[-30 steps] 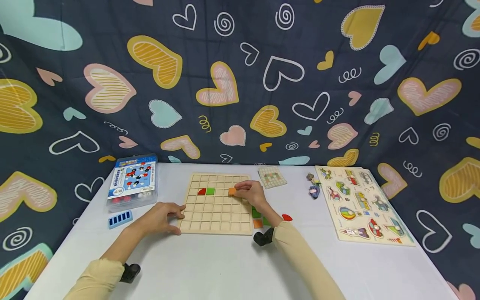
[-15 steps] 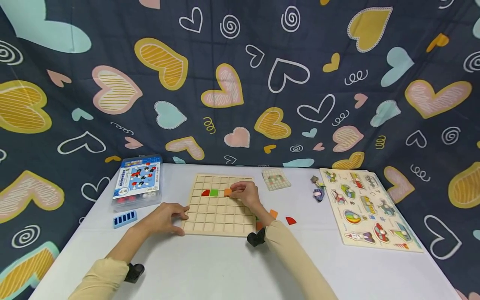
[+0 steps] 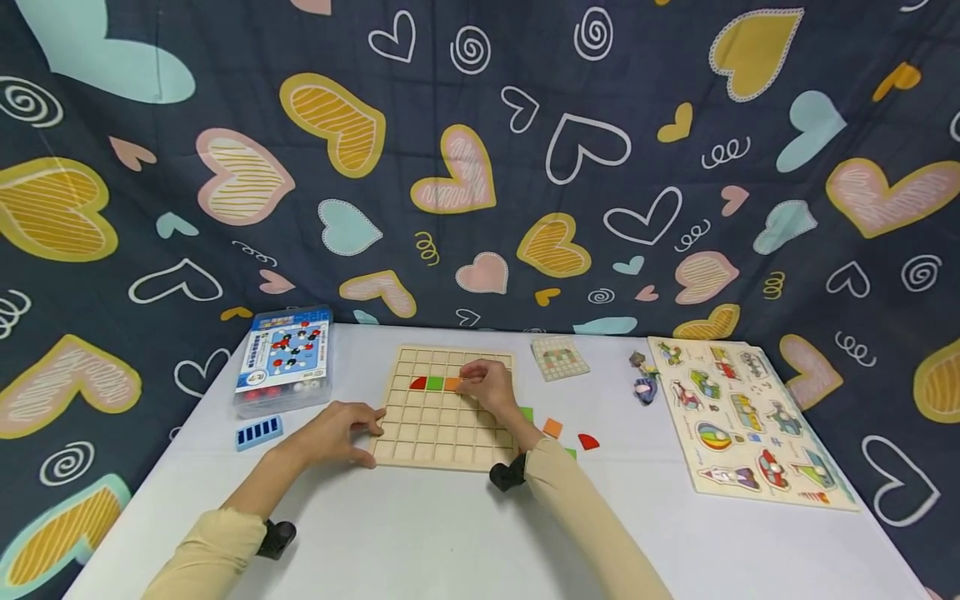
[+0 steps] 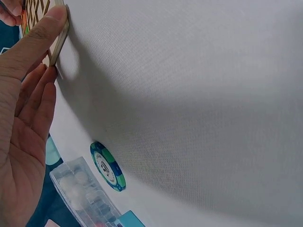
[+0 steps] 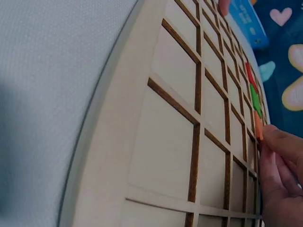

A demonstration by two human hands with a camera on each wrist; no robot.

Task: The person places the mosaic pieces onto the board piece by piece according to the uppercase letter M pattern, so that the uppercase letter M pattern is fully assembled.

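Red piece (image 3: 417, 383), green piece (image 3: 435, 383), orange piece (image 3: 452, 384).

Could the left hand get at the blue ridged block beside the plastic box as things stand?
Probably yes: the left hand only rests on the grid board, and bare table lies between it and the blue block.

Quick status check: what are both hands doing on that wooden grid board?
Left hand braces grid board edge. Right hand pinches orange tile beside green tile. Nothing blocking.

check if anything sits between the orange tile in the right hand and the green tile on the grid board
Nothing visible does. The right hand holds the orange tile on the wooden grid board, right beside the green tile, with no piece between them. The left hand only touches the board's edge.
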